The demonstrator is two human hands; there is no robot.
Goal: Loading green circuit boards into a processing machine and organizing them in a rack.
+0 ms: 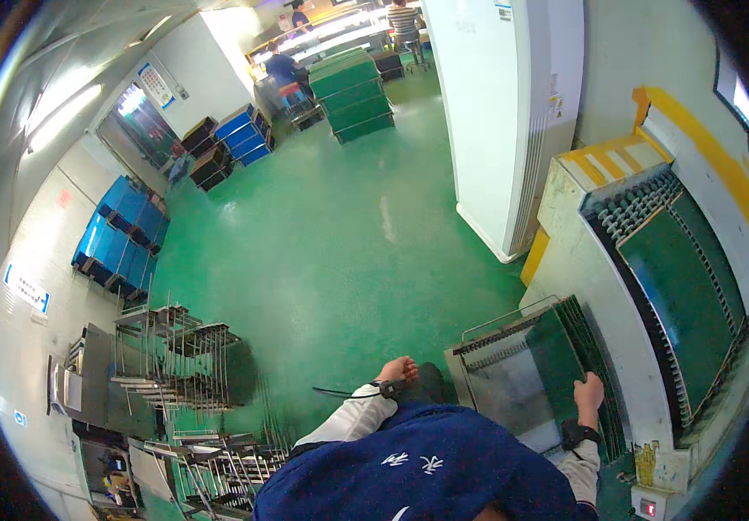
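My left hand (399,371) hangs in front of my body, its fingers curled in with nothing visible in them. A dark band with a loose black strap circles that wrist. My right hand (590,395) is closed on the edge of a thin green panel (557,352), which stands in a metal slotted rack (464,382) at my right front. More green panels are packed along the rack's right side. Just right of the rack is a conveyor machine (557,204); another green sheet (683,295) lies on its rollers.
Several metal racks (210,339) stand at left. Blue bins (118,239) line the left wall, with more blue crates (244,135) farther back. A green stack (350,91) stands on the green floor (322,252). A tall white cabinet (487,113) is ahead right. People sit at a far bench.
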